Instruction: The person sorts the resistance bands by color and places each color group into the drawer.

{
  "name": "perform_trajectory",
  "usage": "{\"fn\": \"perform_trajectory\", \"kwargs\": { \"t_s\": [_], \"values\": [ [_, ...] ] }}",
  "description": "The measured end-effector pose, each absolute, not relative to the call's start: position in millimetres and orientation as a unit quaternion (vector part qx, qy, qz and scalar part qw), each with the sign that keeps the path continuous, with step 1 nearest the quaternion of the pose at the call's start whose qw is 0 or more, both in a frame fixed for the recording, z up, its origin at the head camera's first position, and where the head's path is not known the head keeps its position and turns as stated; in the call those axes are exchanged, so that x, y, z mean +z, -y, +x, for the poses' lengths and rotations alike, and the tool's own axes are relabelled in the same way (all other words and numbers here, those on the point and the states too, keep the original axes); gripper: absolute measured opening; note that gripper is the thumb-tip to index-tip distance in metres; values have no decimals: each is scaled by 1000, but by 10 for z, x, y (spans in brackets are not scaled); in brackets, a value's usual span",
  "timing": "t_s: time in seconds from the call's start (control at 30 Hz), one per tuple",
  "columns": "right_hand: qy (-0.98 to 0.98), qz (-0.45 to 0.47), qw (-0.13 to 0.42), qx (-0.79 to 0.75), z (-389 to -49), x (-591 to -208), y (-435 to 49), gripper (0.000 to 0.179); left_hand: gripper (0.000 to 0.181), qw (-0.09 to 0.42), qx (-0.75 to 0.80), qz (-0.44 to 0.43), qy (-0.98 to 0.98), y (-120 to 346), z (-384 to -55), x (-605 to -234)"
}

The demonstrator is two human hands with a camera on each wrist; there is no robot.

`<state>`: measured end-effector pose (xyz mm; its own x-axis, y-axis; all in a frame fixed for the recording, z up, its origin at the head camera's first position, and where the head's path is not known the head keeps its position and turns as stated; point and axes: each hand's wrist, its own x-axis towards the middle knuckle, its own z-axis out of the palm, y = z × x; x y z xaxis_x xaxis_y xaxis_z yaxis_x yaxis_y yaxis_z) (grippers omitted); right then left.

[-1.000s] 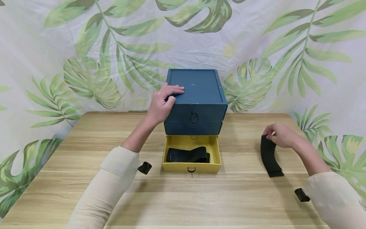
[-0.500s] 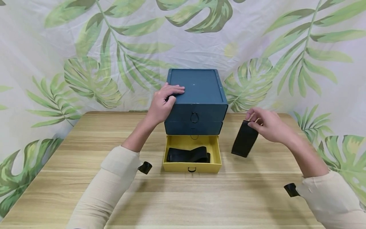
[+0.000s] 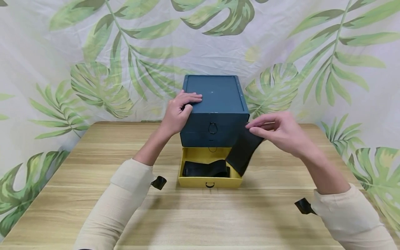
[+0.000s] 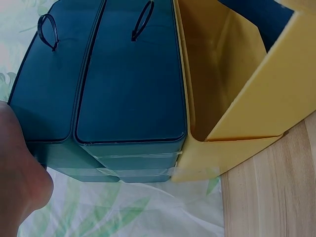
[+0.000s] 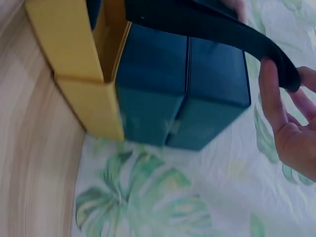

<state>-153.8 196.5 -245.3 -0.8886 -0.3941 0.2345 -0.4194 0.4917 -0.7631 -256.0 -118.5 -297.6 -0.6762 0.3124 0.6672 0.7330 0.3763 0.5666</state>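
Note:
My right hand (image 3: 281,133) pinches the top end of a wide black strap (image 3: 245,149) between thumb and fingers. The strap hangs at a slant, its lower end over the right side of an open yellow drawer (image 3: 190,182). In the right wrist view this strap (image 5: 207,24) curves from my fingertips across the front of the blue drawers. Another black strap (image 3: 203,169) lies loosely folded inside the drawer. My left hand (image 3: 175,116) rests on the top left edge of the blue drawer box (image 3: 215,93), fingers lying straight on the lid.
Above the yellow drawer, two blue drawer fronts (image 3: 226,123) are closed, with black loop pulls. The box stands near the back of a wooden table (image 3: 125,146). A leaf-patterned cloth (image 3: 150,45) hangs behind it. Black wrist mounts (image 3: 303,206) stick out from the sleeves.
My right hand has carried its strap leftward from the right side of the table, lifting it off the surface to the yellow drawer. The left hand has stayed on the box.

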Motion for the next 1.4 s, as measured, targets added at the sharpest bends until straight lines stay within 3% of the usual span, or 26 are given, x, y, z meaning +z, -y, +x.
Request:
{"fn": "perform_trajectory", "kwargs": {
  "t_s": [0.37,0.87,1.4],
  "values": [
    [824,267,-20,499,-1563,-2601,-1463,24,41,235,-451,-328,796,1160,-2591,-2993],
    [822,313,19,476,-1598,-2847,-821,23,40,241,-448,-330,795,1168,-2563,-2988],
    [889,255,-31,380,-1532,-3362,-1108,24,40,238,-448,-329,797,1177,-2568,-2977]
  ]
}}
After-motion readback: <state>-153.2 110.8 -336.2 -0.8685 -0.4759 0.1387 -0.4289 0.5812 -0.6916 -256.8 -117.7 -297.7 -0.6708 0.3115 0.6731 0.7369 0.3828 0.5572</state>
